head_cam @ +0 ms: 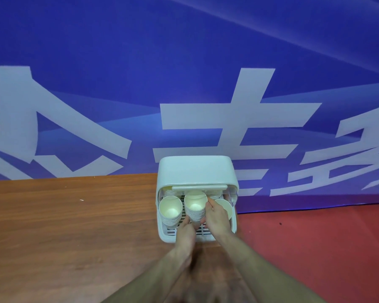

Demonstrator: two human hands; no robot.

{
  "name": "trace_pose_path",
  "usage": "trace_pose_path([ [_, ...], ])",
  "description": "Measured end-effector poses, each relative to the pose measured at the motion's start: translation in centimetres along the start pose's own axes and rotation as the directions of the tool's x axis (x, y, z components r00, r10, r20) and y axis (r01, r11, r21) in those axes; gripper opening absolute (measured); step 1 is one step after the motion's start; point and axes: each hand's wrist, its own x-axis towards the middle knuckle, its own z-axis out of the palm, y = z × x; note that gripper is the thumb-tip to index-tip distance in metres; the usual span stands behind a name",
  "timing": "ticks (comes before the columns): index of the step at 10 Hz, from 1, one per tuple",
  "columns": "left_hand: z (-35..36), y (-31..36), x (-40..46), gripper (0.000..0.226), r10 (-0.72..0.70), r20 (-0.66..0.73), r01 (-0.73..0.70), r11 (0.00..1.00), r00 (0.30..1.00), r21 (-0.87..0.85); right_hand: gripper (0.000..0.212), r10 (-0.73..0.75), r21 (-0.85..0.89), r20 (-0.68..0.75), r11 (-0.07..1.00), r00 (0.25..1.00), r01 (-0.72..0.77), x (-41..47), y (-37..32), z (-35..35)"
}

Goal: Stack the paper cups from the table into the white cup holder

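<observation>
The white cup holder (197, 171) stands at the far right end of the wooden table, lid raised, front open. Inside it, a tall stack of paper cups (170, 212) leans on the left, and a single cup (224, 207) lies tilted on the right. Both hands grip a middle stack of cups (195, 206) inside the holder. My left hand (185, 231) holds its lower part from the left. My right hand (217, 217) wraps its right side, fingers up near the rim. More cups (214, 194) show at the back under the lid.
The brown wooden table (74, 226) stretches to the left, with a small white scrap (81, 200) on it. A blue banner with large white characters (228, 106) rises right behind the table. Red floor (315, 248) lies to the right of the table's edge.
</observation>
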Motion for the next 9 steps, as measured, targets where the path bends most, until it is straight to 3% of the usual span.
trace_pose_path([
  [2, 0.0, -0.8, 0.3, 0.047, -0.044, 0.028, 0.042, 0.997, 0.999, 0.059, 0.038, -0.027, -0.02, -0.088, 0.999, 0.996, 0.025, -0.3, 0.1, 0.1],
  [4, -0.1, -1.0, 0.3, 0.037, 0.002, 0.01, -0.002, 1.0, 1.0, 0.012, 0.038, -0.055, -0.034, -0.11, 0.998, 0.992, 0.051, -0.8, 0.0, -0.3],
  [5, -0.2, -0.9, 0.5, 0.039, 0.005, 0.009, -0.005, 1.0, 1.0, 0.019, 0.049, -0.015, 0.005, -0.094, 1.0, 0.995, 0.015, -0.5, 0.7, -0.1],
  [9, -0.6, -2.3, 1.7, 0.034, 0.086, 0.017, -0.087, 0.994, 0.996, 0.071, 0.041, -0.052, 0.149, -0.095, 0.987, 0.994, 0.065, 0.1, 2.0, 0.0],
])
